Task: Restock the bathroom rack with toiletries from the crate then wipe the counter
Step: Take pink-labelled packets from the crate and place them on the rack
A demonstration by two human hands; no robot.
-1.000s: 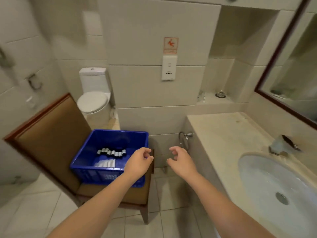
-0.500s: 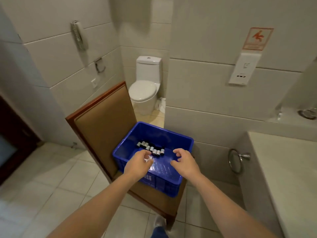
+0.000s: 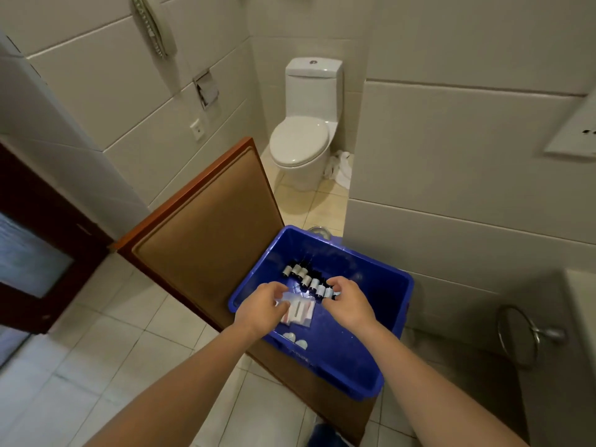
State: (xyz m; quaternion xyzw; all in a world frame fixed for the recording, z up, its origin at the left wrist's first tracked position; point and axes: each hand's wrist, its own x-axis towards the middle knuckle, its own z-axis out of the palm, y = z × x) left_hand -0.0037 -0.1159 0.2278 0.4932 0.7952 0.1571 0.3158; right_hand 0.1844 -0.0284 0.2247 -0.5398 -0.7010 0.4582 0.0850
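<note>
A blue plastic crate [image 3: 390, 321] stands on a brown padded chair [image 3: 206, 240]. Inside it lies a row of several small dark bottles [image 3: 304, 279] with white labels, beside clear plastic packets [image 3: 298, 312] and two small round items [image 3: 295, 340]. My left hand [image 3: 261, 309] is inside the crate and pinches the edge of a clear packet. My right hand [image 3: 346, 304] reaches in from the right, its fingertips curled round the near end bottle of the row.
A white toilet [image 3: 303, 137] stands behind the chair, with a crumpled white cloth [image 3: 340, 167] on the floor beside it. A wall phone [image 3: 154, 25] hangs upper left. A towel ring [image 3: 519, 333] and the counter edge [image 3: 580, 304] are at right. A dark door [image 3: 35, 253] is at left.
The view swung left from the counter and sink toward the crate. Both hands moved from above the crate's front edge down inside it, onto the packet and the bottles.
</note>
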